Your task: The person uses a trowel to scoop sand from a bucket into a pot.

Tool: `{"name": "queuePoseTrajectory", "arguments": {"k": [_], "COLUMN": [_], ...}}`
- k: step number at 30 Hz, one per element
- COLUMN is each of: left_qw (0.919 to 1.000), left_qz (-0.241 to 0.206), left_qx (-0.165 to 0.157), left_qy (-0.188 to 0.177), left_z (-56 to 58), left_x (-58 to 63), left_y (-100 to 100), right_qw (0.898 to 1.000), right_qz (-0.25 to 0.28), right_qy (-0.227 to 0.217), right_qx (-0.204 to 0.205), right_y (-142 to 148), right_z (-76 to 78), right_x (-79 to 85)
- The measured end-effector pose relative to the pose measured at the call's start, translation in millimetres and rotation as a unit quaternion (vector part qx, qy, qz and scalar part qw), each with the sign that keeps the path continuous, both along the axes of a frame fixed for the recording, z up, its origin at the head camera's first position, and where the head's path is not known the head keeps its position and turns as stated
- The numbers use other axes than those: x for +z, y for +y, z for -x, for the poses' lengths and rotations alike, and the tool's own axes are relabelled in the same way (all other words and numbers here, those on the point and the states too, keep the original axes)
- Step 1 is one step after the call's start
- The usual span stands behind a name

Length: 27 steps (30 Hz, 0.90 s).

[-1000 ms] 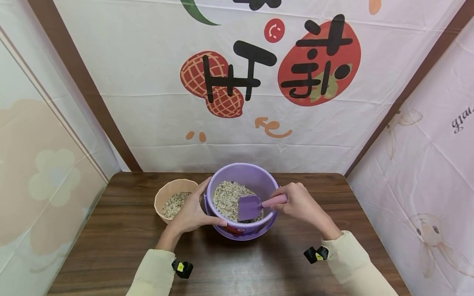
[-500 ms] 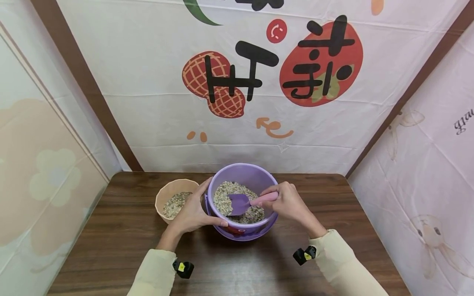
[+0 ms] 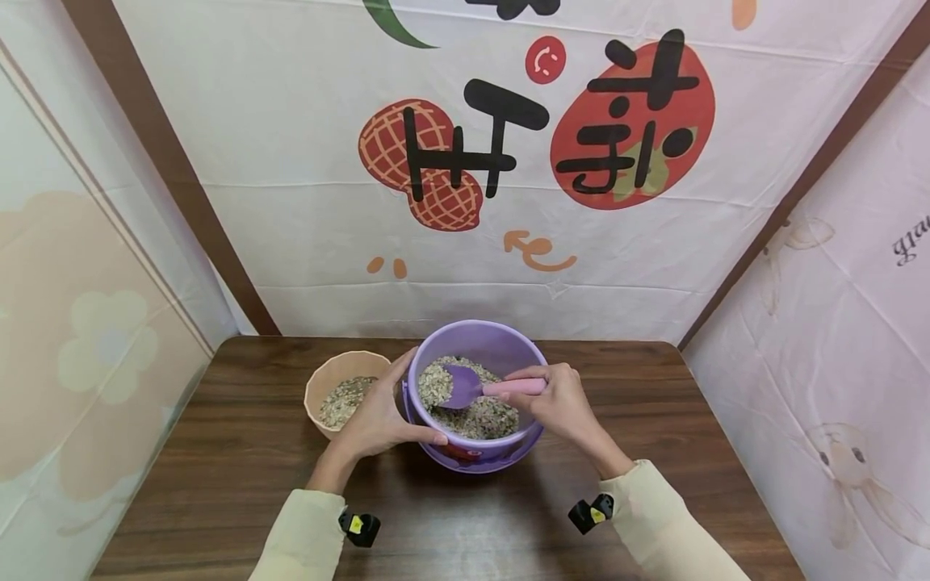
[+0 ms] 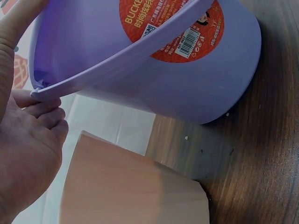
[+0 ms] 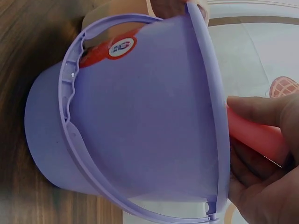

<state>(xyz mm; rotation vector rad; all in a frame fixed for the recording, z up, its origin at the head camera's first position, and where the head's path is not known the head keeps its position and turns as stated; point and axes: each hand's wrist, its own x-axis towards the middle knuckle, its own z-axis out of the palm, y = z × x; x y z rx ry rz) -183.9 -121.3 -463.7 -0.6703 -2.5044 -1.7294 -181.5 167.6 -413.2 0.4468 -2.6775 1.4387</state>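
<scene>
A purple bucket (image 3: pixel 501 339) stands on the table, part-filled with speckled, grainy gravel-like material (image 3: pixel 490 420). My left hand (image 3: pixel 374 420) grips the bucket's left side, thumb along the front near the rim and fingers farther back. In my right hand (image 3: pixel 559 403) is the pink handle of a small shovel (image 3: pixel 463 387), pinched between thumb and fingers. Its purple blade is inside the bucket, with a heap of grains at its tip. The right wrist view shows the pink handle (image 5: pixel 259 140) above the rim; the bucket wall hides the blade there.
A peach-coloured bowl (image 3: pixel 314 395) holding similar grains stands left of the bucket, partly behind my left hand. The bucket's carrying handle (image 5: pixel 70 126) hangs down its front. A few loose grains (image 4: pixel 187 137) lie on the wooden table (image 3: pixel 240 452). A printed cloth wall (image 3: pixel 305 242) rises behind.
My right hand has moved the shovel leftward through the bucket, and grains have piled up at its blade tip. My left hand has stayed in place on the bucket.
</scene>
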Motion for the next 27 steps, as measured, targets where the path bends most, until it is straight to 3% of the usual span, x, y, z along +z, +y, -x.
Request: {"name": "queuePoseTrajectory", "arguments": {"k": [4,12,17,27], "left_qw": [0.9999,0.9998,0.9996,0.9995], "left_qz": [0.009,0.018,0.023,0.023], "left_qx": [0.005,0.011,0.014,0.017], "left_qy": [0.000,-0.001,-0.009,-0.014], "left_z": [-0.7,0.1,-0.3,-1.1], "left_x": [0.4,-0.5,0.4,0.6], "left_y": [0,0,0,0], "right_qw": [0.999,0.994,0.990,0.989], "right_qz": [0.015,0.083,0.116,0.125], "right_qy": [0.004,-0.046,-0.048,-0.038], "right_qx": [-0.028,-0.062,-0.066,-0.073], "right_y": [4,18,29,45], "right_z": [-5.8,-17.1,-22.4,-33.2], "right_x": [0.2,3.6,4.7,5.5]}}
